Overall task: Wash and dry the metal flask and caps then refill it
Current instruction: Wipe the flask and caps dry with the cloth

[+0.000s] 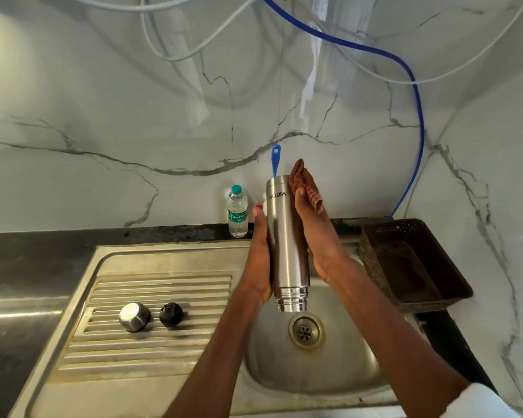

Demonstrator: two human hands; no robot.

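While held upside down over the sink bowl [314, 372], the flask [287, 245] has its open threaded mouth pointing down toward the drain [306, 331] and its base raised toward the wall. The brand lettering on its body reads inverted. The left hand [258, 260] is pressed flat along the flask's left side, fingers extended upward, thumb not visible. The right hand [317, 236] lies flat against the flask's right side, pressing a brown cloth [307, 184] against the metal; the cloth protrudes above the fingertips near the flask's base. Between them the two hands carry the flask clear of the sink.

On the ribbed drainboard [163, 297] at the sink's left part stand two caps, just beside each other but apart: a steel cap [134, 316] to the left and a black cap [171, 314] to the right. Both are well apart from the flask.

On the dark bench [27, 251], at its back edge against the marble wall, a clear plastic bottle [237, 211] with a teal lid stands upright, just left of the left hand's fingertips. A blue brush handle [275, 159] rises behind the flask; its lower part is hidden. At the bench's right end sits a brown basket [453, 276]; its contents cannot be determined. A blue hose [417, 116] runs down the wall to that back right corner.
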